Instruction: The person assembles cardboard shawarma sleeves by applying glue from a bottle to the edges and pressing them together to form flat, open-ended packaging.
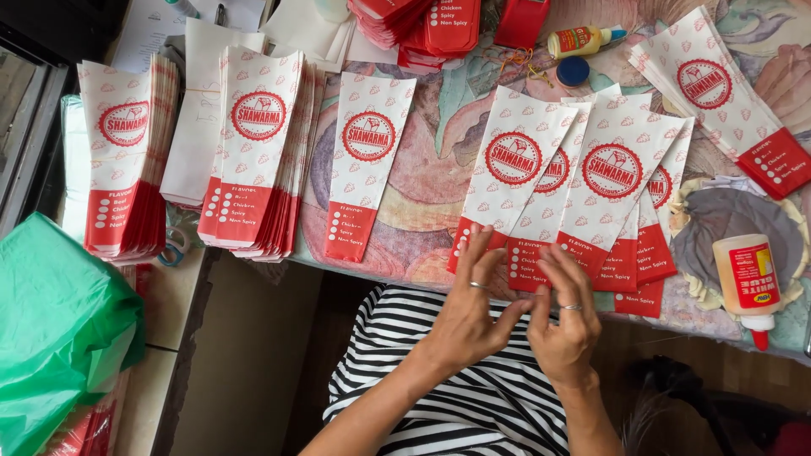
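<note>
Both hands at lower centre: left hand (467,312) and right hand (562,325) pinch the red bottom edge of fanned paper bags (562,190). Looks like fold-and-press; next needs glue bottle (748,283), right edge.

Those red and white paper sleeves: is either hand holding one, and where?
Both hands, left hand and right hand, pinch the red bottom edge of a red and white paper sleeve in the fanned row.
</note>
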